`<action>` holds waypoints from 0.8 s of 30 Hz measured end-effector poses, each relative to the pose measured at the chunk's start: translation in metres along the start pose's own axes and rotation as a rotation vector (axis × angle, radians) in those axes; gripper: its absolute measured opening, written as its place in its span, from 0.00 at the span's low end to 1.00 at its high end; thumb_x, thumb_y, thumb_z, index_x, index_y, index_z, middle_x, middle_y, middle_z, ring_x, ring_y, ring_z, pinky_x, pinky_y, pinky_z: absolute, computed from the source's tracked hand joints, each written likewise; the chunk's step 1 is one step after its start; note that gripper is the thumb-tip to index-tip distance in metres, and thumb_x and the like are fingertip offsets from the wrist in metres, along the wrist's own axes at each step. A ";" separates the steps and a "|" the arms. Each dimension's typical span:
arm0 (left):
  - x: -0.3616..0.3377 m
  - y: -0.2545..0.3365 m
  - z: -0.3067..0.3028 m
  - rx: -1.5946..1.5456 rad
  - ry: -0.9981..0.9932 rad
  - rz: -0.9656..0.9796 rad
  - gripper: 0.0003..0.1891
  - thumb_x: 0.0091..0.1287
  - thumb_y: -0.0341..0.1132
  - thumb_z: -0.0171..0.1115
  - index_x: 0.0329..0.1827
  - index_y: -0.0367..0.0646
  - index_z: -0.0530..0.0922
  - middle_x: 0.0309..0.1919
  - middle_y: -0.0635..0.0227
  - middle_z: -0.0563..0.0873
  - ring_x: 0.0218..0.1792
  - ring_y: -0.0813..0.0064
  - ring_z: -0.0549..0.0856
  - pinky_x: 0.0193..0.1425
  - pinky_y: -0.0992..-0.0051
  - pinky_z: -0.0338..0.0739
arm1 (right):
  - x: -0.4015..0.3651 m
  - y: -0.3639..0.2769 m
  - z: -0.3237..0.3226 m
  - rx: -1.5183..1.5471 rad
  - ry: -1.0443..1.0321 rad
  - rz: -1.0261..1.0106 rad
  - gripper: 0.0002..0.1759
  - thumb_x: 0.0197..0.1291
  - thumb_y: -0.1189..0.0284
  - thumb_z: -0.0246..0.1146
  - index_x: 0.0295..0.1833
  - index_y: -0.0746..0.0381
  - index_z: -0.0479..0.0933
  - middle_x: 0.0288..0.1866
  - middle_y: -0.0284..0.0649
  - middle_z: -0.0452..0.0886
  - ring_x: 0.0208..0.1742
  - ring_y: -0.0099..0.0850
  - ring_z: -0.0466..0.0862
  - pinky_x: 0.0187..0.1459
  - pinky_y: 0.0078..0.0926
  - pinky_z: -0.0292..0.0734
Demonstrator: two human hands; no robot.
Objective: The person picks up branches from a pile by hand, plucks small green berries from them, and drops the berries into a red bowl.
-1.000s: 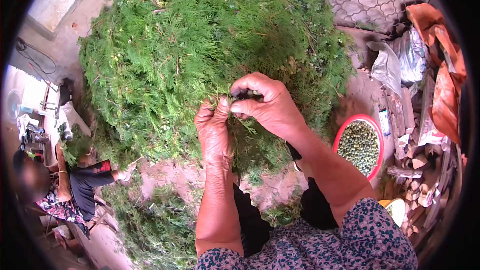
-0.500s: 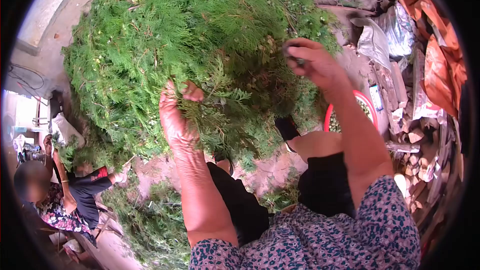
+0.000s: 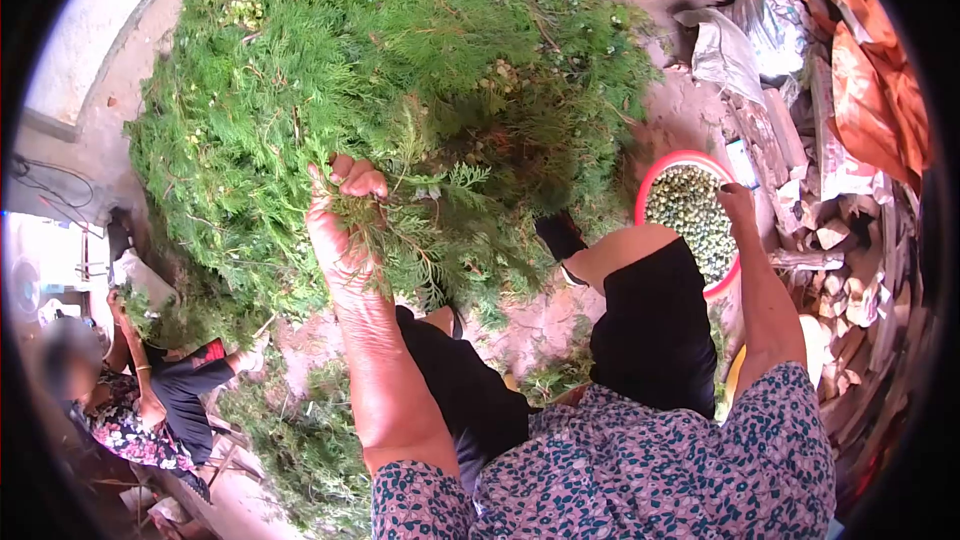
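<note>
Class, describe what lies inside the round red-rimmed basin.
Small round greenish pieces lie inside the red-rimmed basin, hiding its floor; the right hand covers part of the rim.

At right, the bare right hand (image 3: 738,203), its grip unclear, partly hides a round, red-rimmed basin (image 3: 641,203); the top edge crops the feathery green branch pile (image 3: 400,50).

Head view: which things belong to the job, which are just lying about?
Apparently in use:
leafy sprig in the left hand
green pile
red-rimmed basin of small green cones, right hand at its rim

Apparently lying about:
orange sheet
pale sack
wood pieces
</note>
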State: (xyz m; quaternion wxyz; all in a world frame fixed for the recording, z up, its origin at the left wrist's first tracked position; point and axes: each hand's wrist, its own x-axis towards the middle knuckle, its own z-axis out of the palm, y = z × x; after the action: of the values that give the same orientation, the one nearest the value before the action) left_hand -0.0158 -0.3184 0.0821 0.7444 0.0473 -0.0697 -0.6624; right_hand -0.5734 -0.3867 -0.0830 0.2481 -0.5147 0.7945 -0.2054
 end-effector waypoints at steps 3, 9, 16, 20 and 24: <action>-0.010 -0.015 0.006 -0.130 0.055 0.041 0.08 0.64 0.31 0.54 0.35 0.35 0.66 0.23 0.69 0.65 0.25 0.78 0.64 0.32 0.77 0.66 | -0.029 -0.063 -0.016 0.073 0.082 -0.217 0.18 0.46 0.69 0.59 0.42 0.69 0.78 0.34 0.44 0.81 0.35 0.29 0.78 0.39 0.27 0.72; -0.040 -0.050 0.045 -0.156 0.074 0.005 0.07 0.63 0.29 0.55 0.37 0.35 0.68 0.24 0.70 0.66 0.25 0.79 0.65 0.31 0.78 0.66 | -0.150 -0.239 -0.002 0.473 -0.168 -0.997 0.15 0.46 0.81 0.63 0.43 0.60 0.77 0.34 0.37 0.79 0.37 0.29 0.78 0.39 0.23 0.73; -0.089 -0.080 0.084 -0.208 0.108 0.014 0.03 0.65 0.27 0.50 0.37 0.37 0.68 0.24 0.71 0.65 0.25 0.80 0.65 0.31 0.79 0.67 | -0.237 -0.266 0.033 0.699 -0.380 -1.108 0.23 0.47 0.79 0.64 0.52 0.63 0.71 0.50 0.42 0.71 0.50 0.33 0.73 0.53 0.27 0.67; -0.114 -0.088 0.086 -0.253 0.081 -0.026 0.03 0.64 0.27 0.51 0.36 0.36 0.68 0.23 0.71 0.65 0.25 0.79 0.65 0.31 0.79 0.66 | -0.246 -0.248 0.047 0.756 -0.352 -1.084 0.19 0.49 0.76 0.65 0.49 0.65 0.72 0.41 0.44 0.75 0.40 0.36 0.77 0.43 0.27 0.71; -0.135 -0.083 0.081 -0.300 0.090 -0.023 0.09 0.64 0.33 0.54 0.35 0.34 0.70 0.22 0.71 0.67 0.24 0.79 0.66 0.28 0.79 0.65 | -0.260 -0.246 0.042 0.843 -0.519 -0.949 0.08 0.58 0.75 0.59 0.39 0.69 0.74 0.27 0.38 0.76 0.28 0.27 0.76 0.32 0.22 0.71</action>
State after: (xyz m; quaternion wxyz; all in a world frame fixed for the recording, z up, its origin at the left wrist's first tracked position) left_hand -0.1261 -0.1924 0.1429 0.7378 -0.0339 0.0642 -0.6711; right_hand -0.2816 -0.2452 0.0743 0.4927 -0.6992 0.2499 -0.4538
